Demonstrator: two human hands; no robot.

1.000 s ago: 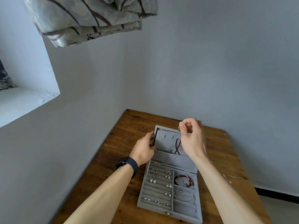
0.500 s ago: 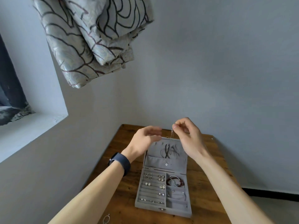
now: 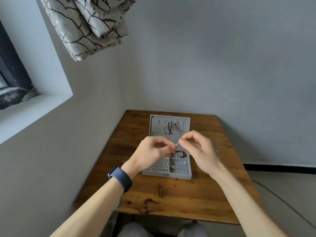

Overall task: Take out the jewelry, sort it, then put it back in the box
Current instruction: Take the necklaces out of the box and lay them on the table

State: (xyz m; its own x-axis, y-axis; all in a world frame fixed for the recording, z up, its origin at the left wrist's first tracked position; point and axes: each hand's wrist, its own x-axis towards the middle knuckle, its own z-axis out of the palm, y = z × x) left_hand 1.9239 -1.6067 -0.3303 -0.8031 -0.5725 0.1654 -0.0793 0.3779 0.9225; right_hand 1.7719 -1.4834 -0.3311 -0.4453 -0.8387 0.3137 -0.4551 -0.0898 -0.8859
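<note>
A grey velvet jewelry box (image 3: 154, 172) lies open on the wooden table (image 3: 188, 194). Its lid (image 3: 186, 124) lies back flat with dark necklaces (image 3: 171, 128) hooked inside. The tray holds several small earrings (image 3: 165, 163) in the left rows and a red bracelet (image 3: 181, 153) in a right compartment. Above the tray, my left hand (image 3: 152, 153) and my right hand (image 3: 198, 149) meet at the fingertips. Both pinch a small silver piece (image 3: 177, 144) between them. A dark band sits on my left wrist.
The table stands in a corner, with grey walls to the left and behind. A window ledge (image 3: 34, 106) juts out on the left and a patterned curtain (image 3: 89, 26) hangs above. A thin cable (image 3: 277, 195) runs over the floor on the right.
My hands came down from the lid to above the tray and met. The left hand now pinches the silver piece too. The lid lies back flat, and my view shifted.
</note>
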